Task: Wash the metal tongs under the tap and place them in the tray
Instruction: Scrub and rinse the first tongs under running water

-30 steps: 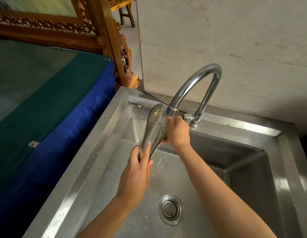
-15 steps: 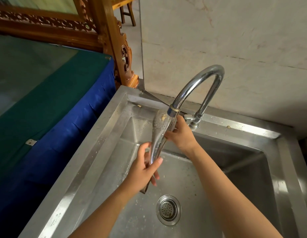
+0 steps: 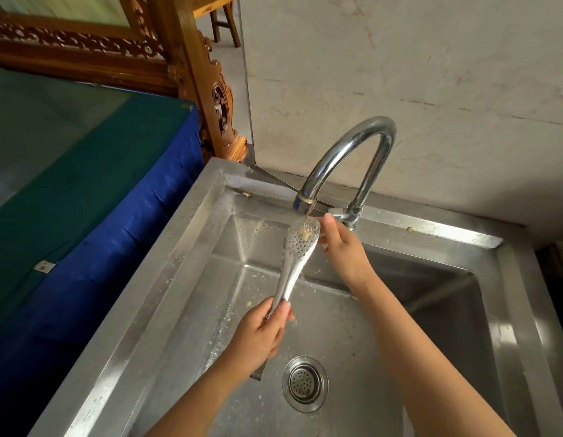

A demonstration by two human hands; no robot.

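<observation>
The metal tongs (image 3: 295,260) slant upward over the steel sink (image 3: 192,247), their perforated spoon end right under the spout of the curved chrome tap (image 3: 346,146). A thin stream of water runs onto that end, where a bit of yellowish residue sticks. My left hand (image 3: 258,335) grips the handle end of the tongs low in the basin. My right hand (image 3: 343,247) is at the right edge of the perforated end, fingers touching it. No tray is in view.
A round drain strainer (image 3: 305,383) sits in the basin floor near my left hand. Food specks dot the basin. A table under blue and green cloth (image 3: 84,216) stands left of the sink, a carved wooden frame (image 3: 207,89) behind it. A pale stone wall (image 3: 431,74) backs the tap.
The tongs' two arms have come together and the spoon end has shifted right, under the spout. My left hand has slid down toward the handle end. My right hand moved slightly right.
</observation>
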